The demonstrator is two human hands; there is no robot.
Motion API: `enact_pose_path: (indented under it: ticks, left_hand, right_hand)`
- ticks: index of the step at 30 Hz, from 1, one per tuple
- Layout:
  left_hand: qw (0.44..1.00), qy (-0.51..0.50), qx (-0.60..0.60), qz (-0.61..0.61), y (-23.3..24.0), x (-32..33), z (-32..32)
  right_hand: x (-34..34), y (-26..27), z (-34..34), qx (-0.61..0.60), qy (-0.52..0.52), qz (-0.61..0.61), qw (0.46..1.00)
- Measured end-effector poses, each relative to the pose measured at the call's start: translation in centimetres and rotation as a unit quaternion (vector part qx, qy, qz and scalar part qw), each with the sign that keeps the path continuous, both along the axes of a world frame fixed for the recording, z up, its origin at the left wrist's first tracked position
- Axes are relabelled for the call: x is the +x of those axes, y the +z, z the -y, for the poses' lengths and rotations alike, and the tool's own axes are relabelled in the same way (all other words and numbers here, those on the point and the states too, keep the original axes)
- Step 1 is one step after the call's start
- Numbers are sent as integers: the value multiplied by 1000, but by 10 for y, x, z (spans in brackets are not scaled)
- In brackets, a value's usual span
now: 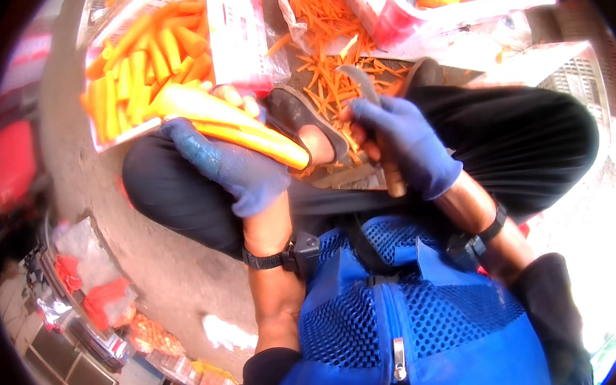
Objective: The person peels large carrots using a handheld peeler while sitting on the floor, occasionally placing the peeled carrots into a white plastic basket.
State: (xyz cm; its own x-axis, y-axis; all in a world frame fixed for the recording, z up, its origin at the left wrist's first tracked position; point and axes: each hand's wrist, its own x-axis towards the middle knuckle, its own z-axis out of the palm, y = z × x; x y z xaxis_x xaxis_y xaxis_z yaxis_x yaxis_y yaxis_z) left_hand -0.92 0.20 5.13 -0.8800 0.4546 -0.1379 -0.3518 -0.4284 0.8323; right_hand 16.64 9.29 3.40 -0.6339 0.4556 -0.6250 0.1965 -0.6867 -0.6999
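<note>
My left hand (pixel 229 155), in a blue glove with bare fingertips, is closed around peeled carrot (pixel 260 136). A dark line runs along the carrot, and I cannot tell whether it is one piece or two side by side. In my right hand (pixel 401 136), also gloved in blue, is a knife with a curved metal blade (pixel 363 82). Its blade points up and away from me, apart from the carrot, and the wooden handle (pixel 394 179) sticks out below my fingers. Just beyond my left hand, a plastic crate (pixel 236 40) holds many peeled carrots (pixel 161 54).
Orange peel strips (pixel 329 77) cover the ground by my shoe (pixel 304 114) and fill a plastic sack beyond. A second crate (pixel 398 22) with carrots stands at the upper right. My bent legs (pixel 504 128) frame the work area. Bags (pixel 105 301) lie at lower left.
</note>
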Motion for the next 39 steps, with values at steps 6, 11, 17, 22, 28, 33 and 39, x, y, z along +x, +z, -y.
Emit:
enact_pose_path:
  ticks: [6, 11, 17, 22, 28, 33, 39]
  left_hand:
    - [999, 4, 9, 41, 1, -2, 0]
    - [968, -73, 8, 242, -25, -23, 18]
    - [961, -38, -68, 265, -9, -10, 29]
    - [961, -79, -24, 264, -30, -9, 51]
    - [936, -176, 13, 304, -34, -24, 67]
    - [924, -177, -8, 339, -27, -26, 75]
    - [921, -202, 23, 333, -38, -24, 82]
  right_hand:
    - [-19, 8, 14, -63, 1, -23, 998]
    - [-47, 15, -2, -13, 15, -17, 1000]
    - [-151, 29, -52, 308, 217, 30, 926]
    - [-284, 2, -48, 534, 329, 9, 779]
    - [-360, -31, -7, 557, 351, 94, 747]
    - [-358, -65, -31, 608, 354, 28, 710]
    - [-287, 15, -127, 599, 274, -51, 751]
